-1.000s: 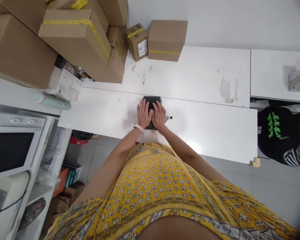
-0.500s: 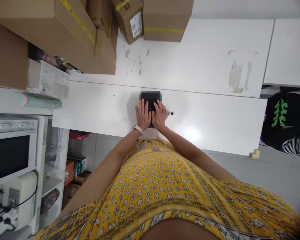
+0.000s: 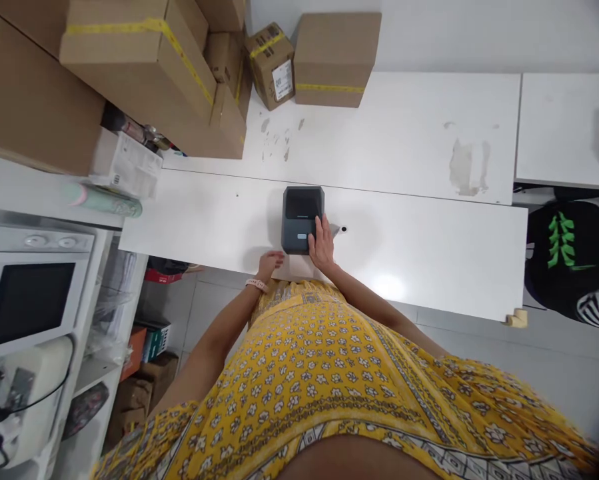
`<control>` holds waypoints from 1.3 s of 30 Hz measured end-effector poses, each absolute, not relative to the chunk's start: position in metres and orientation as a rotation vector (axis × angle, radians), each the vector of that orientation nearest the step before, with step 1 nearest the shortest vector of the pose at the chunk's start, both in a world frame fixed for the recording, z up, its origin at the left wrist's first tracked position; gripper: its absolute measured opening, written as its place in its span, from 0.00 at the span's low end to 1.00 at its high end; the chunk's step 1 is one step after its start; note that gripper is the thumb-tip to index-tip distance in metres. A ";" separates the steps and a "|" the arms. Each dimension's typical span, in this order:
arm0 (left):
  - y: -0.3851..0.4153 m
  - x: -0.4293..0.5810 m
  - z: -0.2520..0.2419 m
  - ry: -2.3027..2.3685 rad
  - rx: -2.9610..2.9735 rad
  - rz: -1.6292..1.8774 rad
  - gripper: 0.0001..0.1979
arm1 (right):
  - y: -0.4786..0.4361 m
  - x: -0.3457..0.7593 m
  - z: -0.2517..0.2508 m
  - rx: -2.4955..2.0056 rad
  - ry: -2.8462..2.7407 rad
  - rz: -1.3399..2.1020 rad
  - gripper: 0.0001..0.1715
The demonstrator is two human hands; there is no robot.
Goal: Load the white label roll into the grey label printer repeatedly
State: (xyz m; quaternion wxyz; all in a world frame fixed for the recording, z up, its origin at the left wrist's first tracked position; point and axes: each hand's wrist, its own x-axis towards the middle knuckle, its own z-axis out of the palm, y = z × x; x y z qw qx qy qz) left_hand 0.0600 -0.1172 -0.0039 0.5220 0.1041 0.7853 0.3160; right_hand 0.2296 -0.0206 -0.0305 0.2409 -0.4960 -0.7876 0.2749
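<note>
So that the dark device [image 3: 295, 228] stays steady mid-frame on the table [image 3: 429, 253], it seems, my right hand [image 3: 322, 245] lays extended, ungripping fingers along its right edge, while my left hand [image 3: 270, 265] curls by its lower-left corner, its hold unclear.

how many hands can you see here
2: the left hand near the table's front edge, and the right hand at the dark device's lower right. Hands of the person at far right may be hidden.
</note>
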 end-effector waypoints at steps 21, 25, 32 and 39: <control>-0.110 0.066 0.001 1.843 0.303 0.490 0.12 | -0.004 0.219 -0.027 -1.600 -1.794 1.264 0.66; -0.106 0.036 0.013 1.965 0.305 0.628 0.28 | 0.009 0.221 -0.029 -1.575 -1.753 1.392 0.71; -0.077 0.040 0.029 1.832 0.277 0.897 0.22 | 0.006 0.220 -0.020 -1.736 -1.828 1.295 0.70; -0.057 0.062 0.030 1.742 0.300 0.978 0.16 | -0.006 0.233 -0.021 -1.605 -1.881 1.269 0.59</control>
